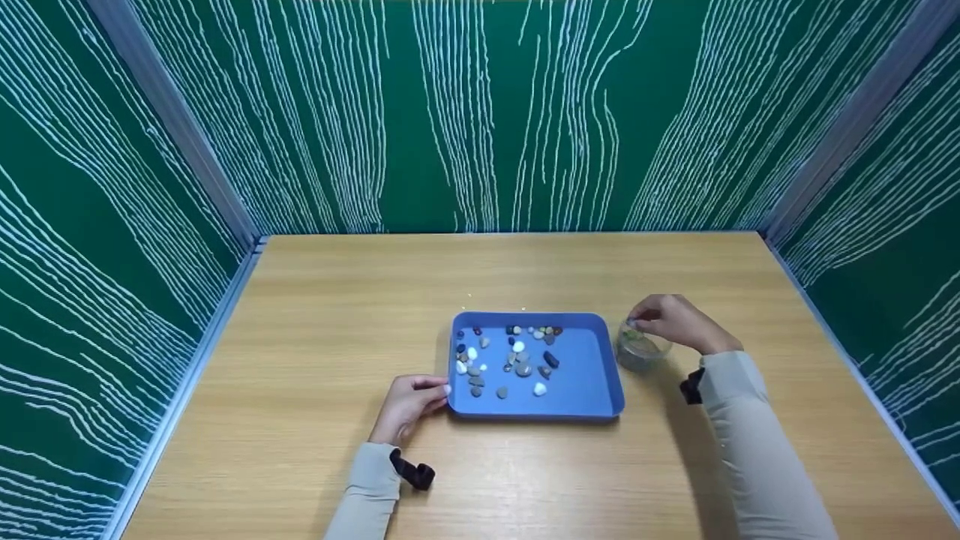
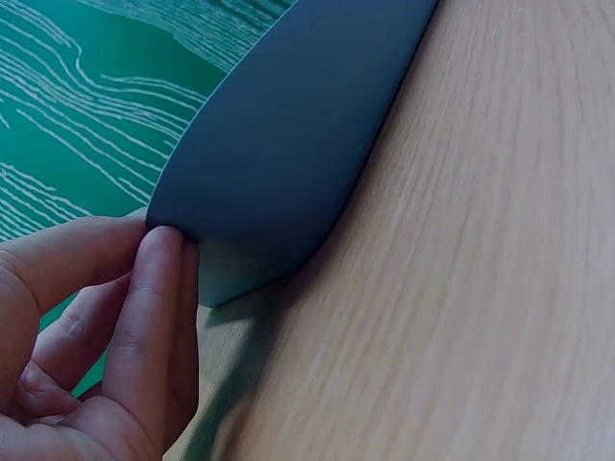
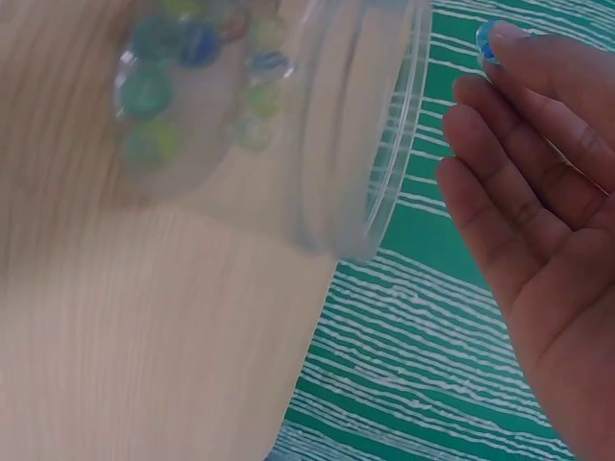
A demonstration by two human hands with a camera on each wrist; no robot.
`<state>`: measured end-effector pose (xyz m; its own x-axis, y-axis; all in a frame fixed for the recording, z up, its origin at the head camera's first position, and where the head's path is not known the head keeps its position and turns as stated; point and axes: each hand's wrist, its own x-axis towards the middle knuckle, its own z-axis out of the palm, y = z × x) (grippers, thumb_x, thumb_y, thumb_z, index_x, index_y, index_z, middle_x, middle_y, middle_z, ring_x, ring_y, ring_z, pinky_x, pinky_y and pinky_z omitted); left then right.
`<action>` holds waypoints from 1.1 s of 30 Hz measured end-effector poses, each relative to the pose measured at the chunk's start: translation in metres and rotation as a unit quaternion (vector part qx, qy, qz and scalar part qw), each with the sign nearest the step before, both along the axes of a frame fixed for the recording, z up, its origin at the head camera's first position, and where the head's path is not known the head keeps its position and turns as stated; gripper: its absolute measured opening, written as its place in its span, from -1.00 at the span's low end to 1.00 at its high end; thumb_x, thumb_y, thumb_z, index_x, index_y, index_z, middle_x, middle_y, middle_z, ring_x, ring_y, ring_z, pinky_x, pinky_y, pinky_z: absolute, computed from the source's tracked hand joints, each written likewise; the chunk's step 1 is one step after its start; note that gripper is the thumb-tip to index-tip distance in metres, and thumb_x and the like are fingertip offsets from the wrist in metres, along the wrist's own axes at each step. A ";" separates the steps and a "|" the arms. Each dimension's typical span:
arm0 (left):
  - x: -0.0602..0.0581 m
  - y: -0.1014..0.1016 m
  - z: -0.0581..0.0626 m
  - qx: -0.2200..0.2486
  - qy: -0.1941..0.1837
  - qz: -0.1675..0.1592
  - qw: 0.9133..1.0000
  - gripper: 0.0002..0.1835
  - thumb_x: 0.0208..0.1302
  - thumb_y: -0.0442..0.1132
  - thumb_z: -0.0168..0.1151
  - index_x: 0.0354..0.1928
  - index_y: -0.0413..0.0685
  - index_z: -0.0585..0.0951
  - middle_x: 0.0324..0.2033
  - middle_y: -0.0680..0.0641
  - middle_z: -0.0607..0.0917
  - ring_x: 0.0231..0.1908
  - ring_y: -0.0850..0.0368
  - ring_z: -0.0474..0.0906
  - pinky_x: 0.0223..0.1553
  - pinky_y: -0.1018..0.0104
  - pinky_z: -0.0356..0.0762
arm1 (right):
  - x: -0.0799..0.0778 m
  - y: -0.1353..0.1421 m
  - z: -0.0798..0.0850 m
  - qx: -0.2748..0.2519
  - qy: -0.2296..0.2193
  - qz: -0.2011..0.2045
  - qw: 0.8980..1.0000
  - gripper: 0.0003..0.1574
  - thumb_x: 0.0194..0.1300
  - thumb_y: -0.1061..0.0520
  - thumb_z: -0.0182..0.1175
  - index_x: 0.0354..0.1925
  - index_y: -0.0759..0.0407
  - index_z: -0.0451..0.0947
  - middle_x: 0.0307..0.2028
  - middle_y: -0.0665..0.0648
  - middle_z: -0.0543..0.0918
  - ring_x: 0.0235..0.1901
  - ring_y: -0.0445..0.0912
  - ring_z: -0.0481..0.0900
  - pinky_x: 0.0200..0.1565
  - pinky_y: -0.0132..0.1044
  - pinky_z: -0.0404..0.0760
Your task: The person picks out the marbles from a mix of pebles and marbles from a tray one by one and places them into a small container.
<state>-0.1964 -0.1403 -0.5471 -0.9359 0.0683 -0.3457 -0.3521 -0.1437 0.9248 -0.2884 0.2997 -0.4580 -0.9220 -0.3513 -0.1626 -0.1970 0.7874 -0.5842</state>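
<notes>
A blue rectangular tray (image 1: 577, 375) lies on the table with many small stones (image 1: 523, 368) spread over its left and middle parts. At its left side my left hand (image 1: 409, 405) holds the wall near the front corner; in the left wrist view the fingertips (image 2: 161, 252) meet the tray's outer wall (image 2: 288, 125). To the tray's right stands a clear plastic jar (image 1: 636, 364) holding several green and blue glass marbles (image 3: 146, 91). Above the jar's rim (image 3: 380, 192) my right hand (image 1: 679, 322) pinches a blue glass marble (image 3: 484, 42) between thumb and finger.
The wooden table (image 1: 337, 315) reaches back to a green wall (image 1: 450, 112) with white wavy lines. Tiny pale specks lie behind the tray. Metal posts (image 1: 180, 120) stand at the back corners. Each wrist wears a black strap (image 1: 412, 472).
</notes>
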 end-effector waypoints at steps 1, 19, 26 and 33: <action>0.000 0.000 0.000 0.000 0.000 0.001 1.000 -0.65 0.14 -0.52 0.28 -0.01 -0.56 0.55 -0.25 -0.19 0.71 -0.34 0.19 0.66 -0.20 0.40 0.71 | 0.001 0.002 0.000 0.002 -0.001 -0.001 1.000 -0.73 0.36 0.17 0.15 -0.05 0.28 0.60 -0.07 0.29 0.65 -0.08 0.07 0.61 0.04 0.04 0.64; 0.000 0.000 0.000 -0.008 0.006 0.000 1.000 -0.65 0.13 -0.51 0.29 -0.03 -0.56 0.56 -0.22 -0.22 0.70 -0.34 0.21 0.66 -0.21 0.41 0.70 | 0.005 0.015 -0.003 0.007 0.022 0.005 1.000 -0.73 0.33 0.20 0.17 -0.06 0.32 0.61 -0.08 0.34 0.66 -0.10 0.12 0.63 -0.05 0.01 0.69; 0.000 0.001 0.000 -0.006 -0.001 0.003 1.000 -0.68 0.14 -0.52 0.29 -0.04 -0.54 0.58 -0.24 -0.21 0.71 -0.34 0.20 0.66 -0.20 0.41 0.70 | 0.006 0.018 -0.002 0.016 0.005 -0.009 1.000 -0.71 0.35 0.20 0.14 -0.03 0.32 0.60 -0.06 0.34 0.64 -0.09 0.10 0.61 -0.01 0.04 0.67; 0.000 0.002 0.000 -0.005 -0.004 0.003 1.000 -0.67 0.14 -0.51 0.29 -0.03 -0.53 0.58 -0.21 -0.24 0.71 -0.33 0.18 0.67 -0.19 0.41 0.70 | 0.007 0.018 -0.004 0.010 0.013 -0.011 1.000 -0.73 0.34 0.21 0.15 -0.06 0.34 0.61 -0.09 0.34 0.65 -0.16 0.06 0.61 -0.08 -0.03 0.69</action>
